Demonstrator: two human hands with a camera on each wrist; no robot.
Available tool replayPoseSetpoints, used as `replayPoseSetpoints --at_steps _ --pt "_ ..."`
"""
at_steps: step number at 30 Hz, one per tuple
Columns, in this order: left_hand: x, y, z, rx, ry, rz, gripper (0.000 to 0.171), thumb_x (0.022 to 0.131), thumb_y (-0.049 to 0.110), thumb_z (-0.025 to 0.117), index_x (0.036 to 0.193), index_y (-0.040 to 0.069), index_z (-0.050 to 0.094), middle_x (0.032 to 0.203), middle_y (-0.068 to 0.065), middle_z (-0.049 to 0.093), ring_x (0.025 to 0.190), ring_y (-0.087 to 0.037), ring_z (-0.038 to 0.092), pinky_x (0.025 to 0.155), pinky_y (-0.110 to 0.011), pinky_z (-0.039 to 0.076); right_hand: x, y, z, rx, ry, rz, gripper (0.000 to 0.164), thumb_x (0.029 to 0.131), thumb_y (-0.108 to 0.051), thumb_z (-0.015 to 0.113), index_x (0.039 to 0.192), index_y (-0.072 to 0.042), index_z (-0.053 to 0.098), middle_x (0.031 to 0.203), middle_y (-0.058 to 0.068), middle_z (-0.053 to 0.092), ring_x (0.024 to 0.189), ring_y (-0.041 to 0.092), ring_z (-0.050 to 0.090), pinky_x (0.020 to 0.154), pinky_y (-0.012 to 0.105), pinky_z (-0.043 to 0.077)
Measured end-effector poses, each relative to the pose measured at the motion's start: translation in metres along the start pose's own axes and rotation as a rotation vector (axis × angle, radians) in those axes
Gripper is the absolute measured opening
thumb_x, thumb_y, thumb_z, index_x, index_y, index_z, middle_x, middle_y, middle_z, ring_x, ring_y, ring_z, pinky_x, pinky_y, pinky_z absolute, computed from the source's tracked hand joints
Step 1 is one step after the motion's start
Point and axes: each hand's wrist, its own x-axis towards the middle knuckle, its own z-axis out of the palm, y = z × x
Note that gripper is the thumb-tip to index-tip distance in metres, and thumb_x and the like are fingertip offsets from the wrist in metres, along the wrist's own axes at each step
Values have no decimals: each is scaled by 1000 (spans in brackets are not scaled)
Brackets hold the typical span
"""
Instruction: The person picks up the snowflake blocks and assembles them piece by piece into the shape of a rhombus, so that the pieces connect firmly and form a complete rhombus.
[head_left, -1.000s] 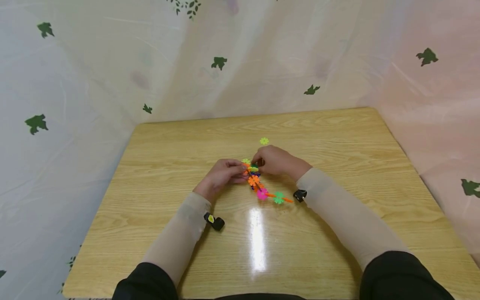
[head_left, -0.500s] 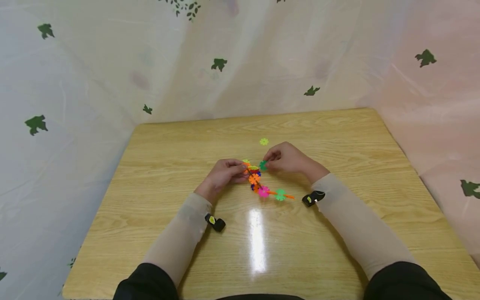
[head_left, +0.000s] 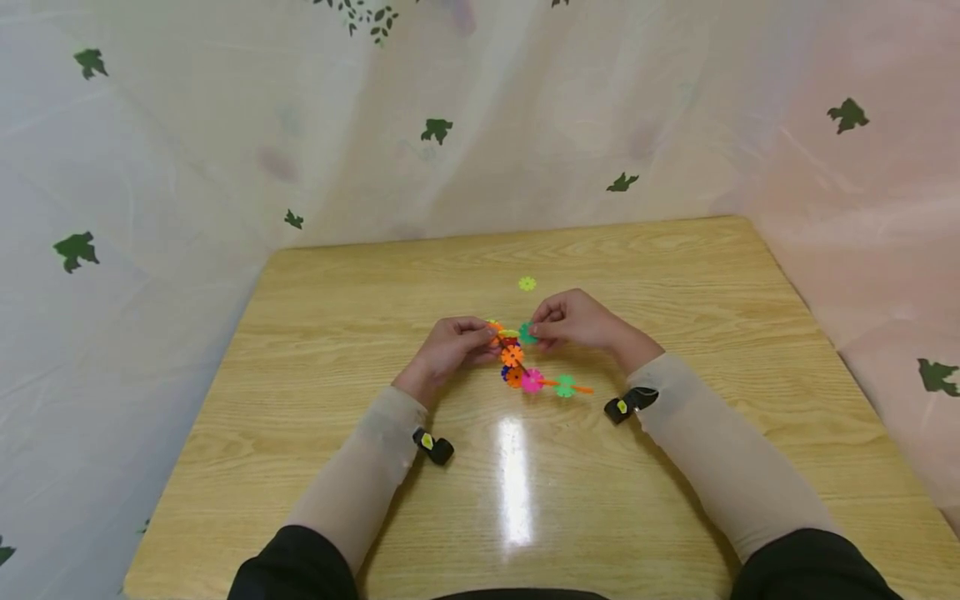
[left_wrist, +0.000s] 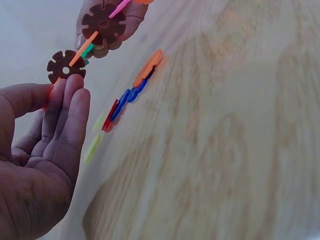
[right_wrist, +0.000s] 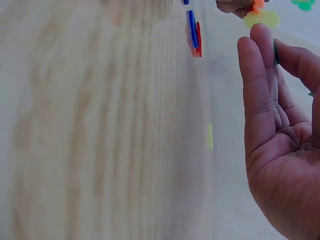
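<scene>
In the head view my left hand (head_left: 453, 346) pinches one end of a chain of slotted, flower-shaped plastic discs. An orange disc (head_left: 512, 356), a pink disc (head_left: 532, 381) and a light green disc (head_left: 566, 386) show along it, trailing to the right. Two brown discs (left_wrist: 103, 24) joined by an orange one appear in the left wrist view, close to my left fingertips. My right hand (head_left: 573, 321) pinches a single green disc (head_left: 528, 333) between thumb and fingers, just right of the chain. Only its thin edge shows in the right wrist view, near a yellow disc (right_wrist: 262, 19).
Loose discs lie on the wooden table (head_left: 337, 292) below the hands: a red disc (left_wrist: 109, 116), blue discs (left_wrist: 120, 105) and an orange disc (left_wrist: 148, 68). A yellow disc (head_left: 527, 283) lies farther back. A pale patterned curtain (head_left: 525, 108) stands behind the table.
My right hand has drawn back to the right from beside the chain, bringing the green disc into plain view. The chain's trailing end has shifted slightly right and up; my left hand has barely moved.
</scene>
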Motion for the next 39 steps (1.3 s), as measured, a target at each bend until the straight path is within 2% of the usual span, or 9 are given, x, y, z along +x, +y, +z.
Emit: replayPoseSetpoints --at_steps 12,20,30,34,39 --pt "1 -1 0 -9 4 9 10 101 -2 66 110 -6 69 89 -12 75 82 -21 76 82 -37 63 -3 0 2 84 6 23 19 101 -3 68 111 13 67 101 32 73 81 29 76 79 48 63" --pt "0 -2 1 -11 -11 17 5 101 -2 66 104 -4 70 86 -12 75 81 -21 76 81 -35 63 -2 0 6 106 16 40 18 100 -3 71 109 12 69 104 35 71 80 31 76 81 51 63" --pt "-2 -6 1 -37 10 24 5 100 -5 65 100 -3 70 83 -12 75 77 -20 76 78 -34 64 4 4 13 168 22 51 14 98 4 70 105 15 68 89 19 75 75 26 76 73 42 64" --pt "-3 -5 1 -43 -3 13 6 100 -5 66 103 -6 70 84 -14 75 78 -22 77 80 -36 63 2 1 17 178 54 57 14 97 5 70 106 16 67 90 20 75 78 29 77 73 42 64" --pt "-3 -6 1 -42 -20 -10 9 100 -6 64 107 -9 69 86 -16 76 81 -24 78 82 -36 63 -2 -6 23 178 125 75 16 98 3 71 107 15 68 96 28 74 81 29 77 77 45 64"
